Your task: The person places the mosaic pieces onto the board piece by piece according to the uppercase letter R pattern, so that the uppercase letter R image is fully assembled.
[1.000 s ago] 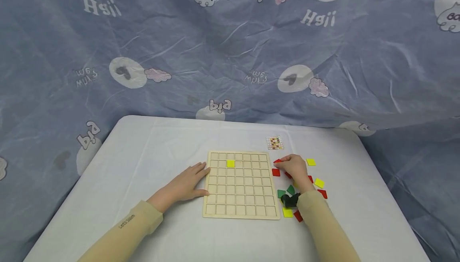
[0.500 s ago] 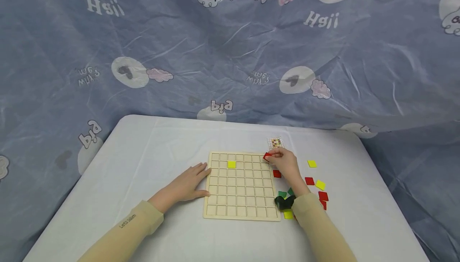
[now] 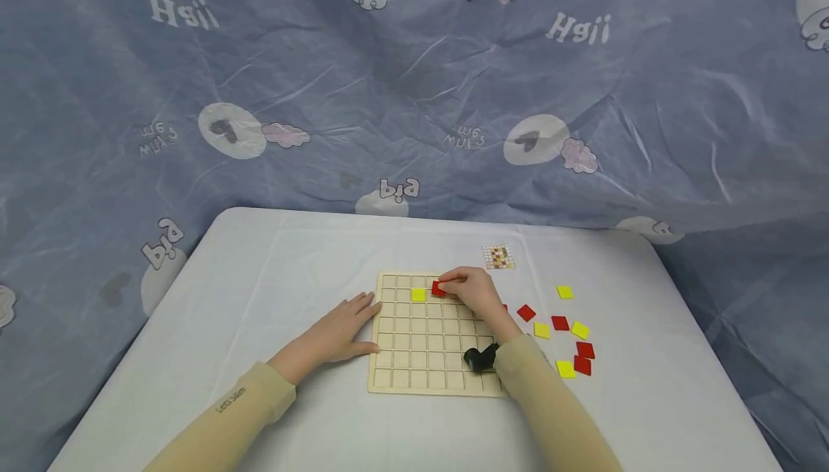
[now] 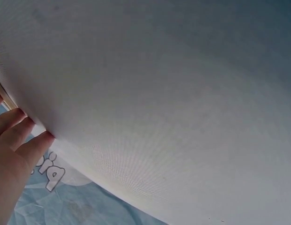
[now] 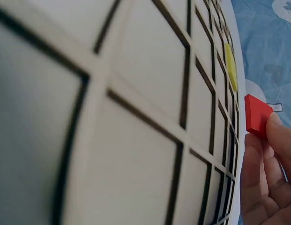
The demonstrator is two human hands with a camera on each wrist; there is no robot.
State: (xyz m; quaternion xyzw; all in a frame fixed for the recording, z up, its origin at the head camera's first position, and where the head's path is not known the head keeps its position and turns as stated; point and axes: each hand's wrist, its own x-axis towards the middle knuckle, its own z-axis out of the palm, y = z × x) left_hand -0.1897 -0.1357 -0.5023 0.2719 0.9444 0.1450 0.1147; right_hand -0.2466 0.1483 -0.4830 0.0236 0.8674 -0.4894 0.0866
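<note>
My right hand [image 3: 476, 291] pinches a square red tile [image 5: 257, 116] between thumb and fingers, over the upper part of a wooden grid board [image 3: 401, 378]. The red tile is just right of a yellow tile [image 3: 418, 295] that sits in a cell of the second row. In the right wrist view the red tile appears raised off the board. My left hand [image 3: 337, 330] lies with fingers extended, its fingertips and thumb touching the board's left edge. The left wrist view shows those fingers [image 4: 35, 145] at the white tabletop.
Loose red tiles [image 3: 560, 323] and yellow tiles [image 3: 565, 369] lie on the white table [image 3: 648, 386] right of the board. A small printed pattern card [image 3: 499, 257] lies beyond the board's upper right corner. A black wrist camera [image 3: 481, 358] on my right arm covers some lower right cells.
My right hand has carried the red tile leftward from the loose tiles, across the board's right edge, to near the yellow tile. My left hand has stayed at the board's left edge.
</note>
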